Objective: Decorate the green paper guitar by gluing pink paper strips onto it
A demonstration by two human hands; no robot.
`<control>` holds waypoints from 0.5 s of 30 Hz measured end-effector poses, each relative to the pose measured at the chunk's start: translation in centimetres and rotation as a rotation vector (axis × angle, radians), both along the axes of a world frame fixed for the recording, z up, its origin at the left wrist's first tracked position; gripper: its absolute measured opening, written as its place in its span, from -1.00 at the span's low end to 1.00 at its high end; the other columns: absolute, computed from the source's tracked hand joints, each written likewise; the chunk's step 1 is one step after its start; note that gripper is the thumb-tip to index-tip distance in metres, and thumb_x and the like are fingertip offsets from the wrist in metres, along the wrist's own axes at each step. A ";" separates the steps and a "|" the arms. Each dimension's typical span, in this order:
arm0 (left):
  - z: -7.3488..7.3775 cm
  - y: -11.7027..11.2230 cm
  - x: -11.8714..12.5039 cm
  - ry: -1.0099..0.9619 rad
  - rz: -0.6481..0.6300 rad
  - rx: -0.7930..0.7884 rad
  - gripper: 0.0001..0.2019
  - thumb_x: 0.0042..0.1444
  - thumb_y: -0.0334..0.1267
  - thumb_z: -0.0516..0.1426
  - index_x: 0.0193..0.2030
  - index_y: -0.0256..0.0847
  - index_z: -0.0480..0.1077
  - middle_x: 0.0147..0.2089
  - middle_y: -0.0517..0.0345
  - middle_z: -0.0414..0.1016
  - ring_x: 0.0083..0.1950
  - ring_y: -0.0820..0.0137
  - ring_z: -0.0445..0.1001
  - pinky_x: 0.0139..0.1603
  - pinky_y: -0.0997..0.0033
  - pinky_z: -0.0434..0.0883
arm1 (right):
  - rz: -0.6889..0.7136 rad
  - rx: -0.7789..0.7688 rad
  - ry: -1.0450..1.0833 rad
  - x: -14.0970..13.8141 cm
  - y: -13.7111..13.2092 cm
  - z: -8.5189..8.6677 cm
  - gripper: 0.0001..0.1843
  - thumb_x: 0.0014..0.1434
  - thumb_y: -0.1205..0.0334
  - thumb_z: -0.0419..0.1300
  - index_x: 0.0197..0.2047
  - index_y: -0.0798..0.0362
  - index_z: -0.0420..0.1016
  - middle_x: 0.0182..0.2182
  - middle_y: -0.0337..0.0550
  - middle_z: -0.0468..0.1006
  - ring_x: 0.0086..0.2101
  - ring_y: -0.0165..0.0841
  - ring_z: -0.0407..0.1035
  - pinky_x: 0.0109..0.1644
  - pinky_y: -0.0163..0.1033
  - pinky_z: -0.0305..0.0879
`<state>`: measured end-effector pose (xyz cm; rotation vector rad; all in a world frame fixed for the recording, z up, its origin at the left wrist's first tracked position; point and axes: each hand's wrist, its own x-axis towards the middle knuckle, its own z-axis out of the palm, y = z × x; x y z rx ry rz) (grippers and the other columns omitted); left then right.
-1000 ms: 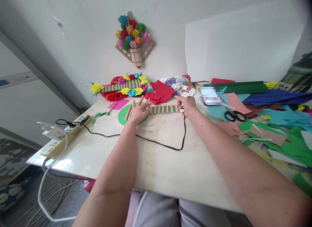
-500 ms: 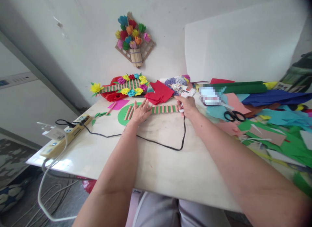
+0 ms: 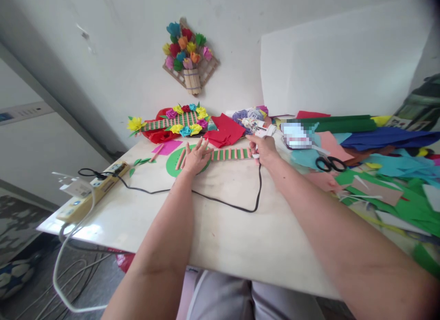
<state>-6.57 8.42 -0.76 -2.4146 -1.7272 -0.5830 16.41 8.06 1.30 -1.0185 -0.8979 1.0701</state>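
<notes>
A flat green paper guitar lies on the table, its round body at the left and its neck running right, with pink strips laid across both. My left hand rests over the body, fingers spread, touching the strips there and covering part of them. At the neck's right end my right hand is wrapped round a white glue gun, mostly hidden by the fingers. Its black cord hangs below the fist and runs left across the table.
A yellow power strip sits at the left edge. Green leaf cutouts and a loose pink strip lie left of the guitar. A flower-trimmed guitar stands behind. Black scissors and coloured paper scraps cover the right side.
My left hand has shifted slightly left over the guitar's body, uncovering a little more of the neck end. My right hand and the glue gun are nearly still.
</notes>
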 end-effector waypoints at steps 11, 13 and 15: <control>0.8 -0.4 -0.2 0.147 -0.028 0.041 -0.52 0.07 -0.36 -0.14 0.13 0.00 0.26 0.23 0.28 0.21 0.33 0.35 -0.05 0.29 -0.02 -0.47 | 0.002 -0.009 -0.018 0.0 0.0 0.0 -0.77 -0.16 0.26 0.24 -0.61 0.09 0.22 -0.77 -0.37 0.27 -0.81 -0.57 0.05 -0.83 -0.42 0.01; 1.2 -0.7 -0.2 0.184 -0.054 0.042 -0.51 0.05 -0.39 -0.15 0.11 0.00 0.28 0.22 0.29 0.21 0.31 0.34 0.00 0.29 0.00 -0.50 | 0.004 -0.001 -0.016 0.0 0.1 0.0 -0.78 -0.16 0.26 0.24 -0.61 0.09 0.22 -0.78 -0.37 0.26 -0.81 -0.57 0.05 -0.83 -0.42 0.00; 1.4 -0.9 0.0 0.210 -0.053 0.035 -0.49 0.05 -0.39 -0.15 0.16 -0.02 0.22 0.21 0.26 0.24 0.30 0.36 0.04 0.29 0.02 -0.52 | 0.007 0.000 -0.012 0.1 0.2 -0.1 -0.78 -0.17 0.26 0.23 -0.62 0.09 0.23 -0.78 -0.37 0.26 -0.81 -0.56 0.06 -0.83 -0.42 0.00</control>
